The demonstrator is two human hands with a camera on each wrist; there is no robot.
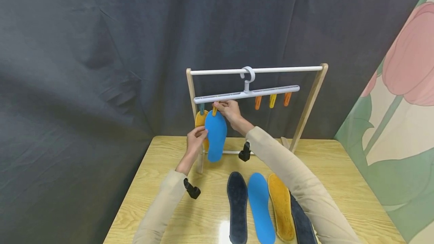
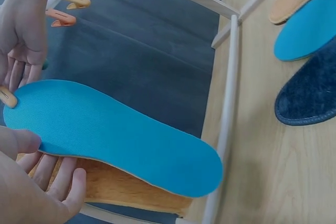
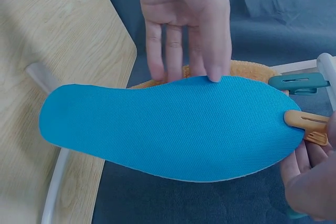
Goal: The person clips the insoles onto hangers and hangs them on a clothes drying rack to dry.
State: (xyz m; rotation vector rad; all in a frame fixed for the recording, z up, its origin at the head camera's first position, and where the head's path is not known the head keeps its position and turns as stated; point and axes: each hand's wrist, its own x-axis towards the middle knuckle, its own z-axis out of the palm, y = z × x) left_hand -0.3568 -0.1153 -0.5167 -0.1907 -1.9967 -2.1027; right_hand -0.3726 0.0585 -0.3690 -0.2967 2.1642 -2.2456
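**Blue insole [image 1: 217,138], hanging heel-down**

Right grip [image 1: 231,113] is pinching a yellow clip [image 1: 214,111] at the insole's toe end. Left grip [image 1: 195,140] is pinching the side edge, thumb in front and fingers behind, presumably steadying the piece so that the clip is biting squarely. The insole is hanging below the right grip and just right of the left, probably because its broad end is giving the clip more purchase. Behind it, left of the right grip, a tan insole [image 1: 199,118] is hanging from a teal clip [image 1: 202,109]. The hanger [image 1: 271,91] is tilting down on this side, apparently under the load.

Counts: six insoles are showing. Two are hanging; four are lying side by side on the tabletop [image 1: 162,199] below the grips: dark [image 1: 237,206], blue [image 1: 260,206], tan [image 1: 282,210], dark [image 1: 301,219]. Five clips are plainly showing: one teal, two yellow, two orange. Three, right of the right grip, are holding nothing: orange [image 1: 258,102], yellow [image 1: 272,101], orange [image 1: 287,99]. Teal scrap [image 3: 296,213] behind the right grip: cannot tell whether sixth clip.
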